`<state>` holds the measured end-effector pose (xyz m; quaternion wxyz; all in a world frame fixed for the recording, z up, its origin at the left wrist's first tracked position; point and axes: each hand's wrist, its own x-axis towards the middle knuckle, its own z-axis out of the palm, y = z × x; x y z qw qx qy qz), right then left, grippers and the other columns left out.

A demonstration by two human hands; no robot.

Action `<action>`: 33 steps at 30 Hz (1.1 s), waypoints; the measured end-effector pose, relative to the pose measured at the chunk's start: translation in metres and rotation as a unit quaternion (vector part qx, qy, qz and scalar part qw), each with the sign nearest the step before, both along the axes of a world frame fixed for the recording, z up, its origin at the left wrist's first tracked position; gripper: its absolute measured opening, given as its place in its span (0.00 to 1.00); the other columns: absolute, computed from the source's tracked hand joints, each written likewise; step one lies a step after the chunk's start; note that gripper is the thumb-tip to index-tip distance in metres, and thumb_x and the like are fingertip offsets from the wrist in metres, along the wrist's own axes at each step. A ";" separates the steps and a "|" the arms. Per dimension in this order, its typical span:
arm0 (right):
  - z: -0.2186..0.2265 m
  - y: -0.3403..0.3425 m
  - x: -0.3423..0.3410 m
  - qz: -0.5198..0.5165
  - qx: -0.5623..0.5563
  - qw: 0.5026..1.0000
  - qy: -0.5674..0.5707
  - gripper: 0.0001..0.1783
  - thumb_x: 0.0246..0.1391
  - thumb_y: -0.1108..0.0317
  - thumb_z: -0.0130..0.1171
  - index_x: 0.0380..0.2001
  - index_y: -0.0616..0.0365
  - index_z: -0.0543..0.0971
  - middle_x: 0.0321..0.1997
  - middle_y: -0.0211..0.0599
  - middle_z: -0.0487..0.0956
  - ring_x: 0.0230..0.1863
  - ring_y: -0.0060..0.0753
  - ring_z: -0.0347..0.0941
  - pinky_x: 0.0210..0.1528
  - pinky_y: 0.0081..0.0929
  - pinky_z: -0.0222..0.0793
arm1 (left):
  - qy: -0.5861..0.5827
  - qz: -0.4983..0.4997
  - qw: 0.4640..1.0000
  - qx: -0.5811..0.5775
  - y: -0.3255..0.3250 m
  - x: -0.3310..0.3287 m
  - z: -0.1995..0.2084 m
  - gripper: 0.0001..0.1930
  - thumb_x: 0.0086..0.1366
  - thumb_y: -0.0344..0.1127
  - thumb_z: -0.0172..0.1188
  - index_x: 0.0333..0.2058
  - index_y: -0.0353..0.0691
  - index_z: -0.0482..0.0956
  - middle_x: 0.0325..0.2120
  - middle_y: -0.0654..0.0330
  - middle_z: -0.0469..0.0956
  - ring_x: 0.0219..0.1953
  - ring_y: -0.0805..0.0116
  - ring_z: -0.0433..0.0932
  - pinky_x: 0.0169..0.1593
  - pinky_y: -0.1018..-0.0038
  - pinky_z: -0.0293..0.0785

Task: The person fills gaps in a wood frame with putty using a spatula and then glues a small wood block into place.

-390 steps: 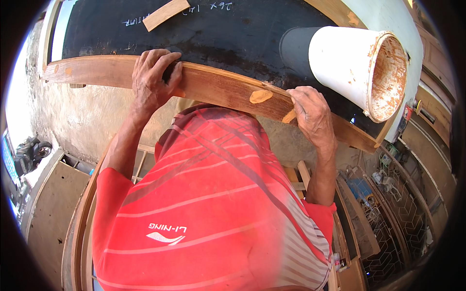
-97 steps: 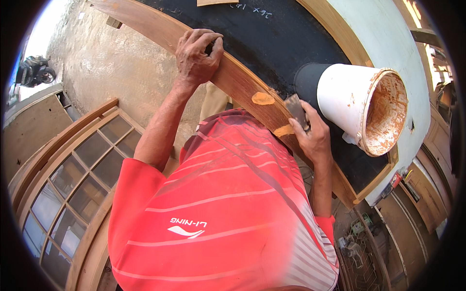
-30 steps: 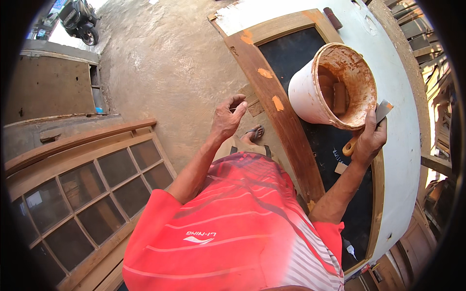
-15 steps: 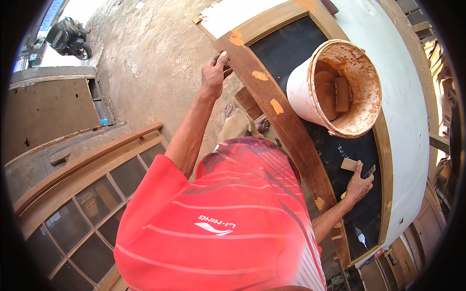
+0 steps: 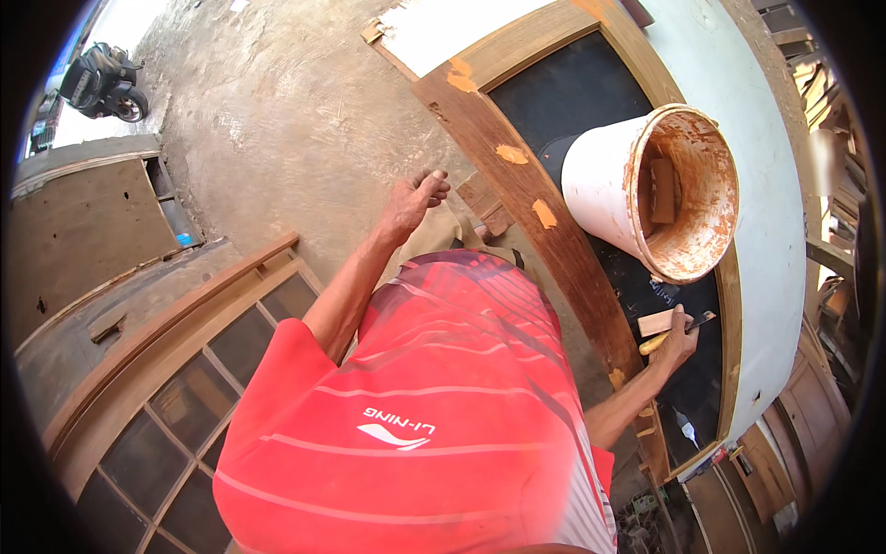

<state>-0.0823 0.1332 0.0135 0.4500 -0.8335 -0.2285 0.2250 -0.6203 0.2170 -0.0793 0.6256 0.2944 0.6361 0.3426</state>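
Note:
My right hand (image 5: 676, 346) is closed around a putty knife with a yellow handle (image 5: 652, 344) and a metal blade (image 5: 705, 319). A tan, flat wooden block (image 5: 656, 322) touches its fingertips; whether the hand grips this too is unclear. Beneath is a wooden frame (image 5: 591, 277) with a dark panel and several orange filler patches (image 5: 544, 214) on its near rail. My left hand (image 5: 417, 198) hangs in the air left of the frame, apart from it, fingers curled with nothing visible in them. A white bucket (image 5: 604, 180), smeared reddish-brown inside, stands on the panel and has a brown block (image 5: 663, 189) in it.
On the panel's near end lies a white-tipped brush (image 5: 686, 427). The frame rests on a white board (image 5: 771, 231). A glazed wooden lattice (image 5: 198, 452) leans at lower left, by a plywood panel (image 5: 92, 222). A motorbike (image 5: 103, 83) is parked at far left.
My left hand has let go of the frame's edge and drawn back toward my body. My right hand stays over the panel with the putty knife, turned slightly. The whole view has shifted a little.

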 end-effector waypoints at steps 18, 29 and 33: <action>0.063 0.019 -0.283 0.296 0.146 0.935 -0.127 0.10 0.71 0.67 0.66 0.42 0.65 0.86 0.25 0.32 0.83 0.22 0.20 0.75 0.27 0.23 0.71 | -0.235 -0.363 0.901 0.037 0.000 0.038 0.127 0.21 0.77 0.44 0.66 0.58 0.35 0.79 0.43 0.63 0.84 0.43 0.76 0.81 0.47 0.75 0.78; 0.053 0.014 -0.162 0.117 -0.088 0.977 -0.152 0.34 0.66 0.68 0.63 0.72 0.69 0.69 0.37 0.40 0.80 0.40 0.35 0.77 0.50 0.36 0.75 | -0.179 0.047 0.980 0.067 0.000 -0.009 0.057 0.14 0.82 0.39 0.56 0.57 0.36 0.77 0.47 0.58 0.83 0.49 0.71 0.83 0.53 0.71 0.81; 0.034 0.021 -0.120 0.192 -0.124 0.926 -0.300 0.29 0.68 0.73 0.57 0.71 0.64 0.72 0.48 0.49 0.85 0.45 0.41 0.83 0.52 0.39 0.78 | -0.189 0.183 0.962 0.074 0.020 -0.015 0.041 0.14 0.80 0.36 0.58 0.58 0.36 0.75 0.49 0.60 0.81 0.50 0.70 0.83 0.55 0.69 0.81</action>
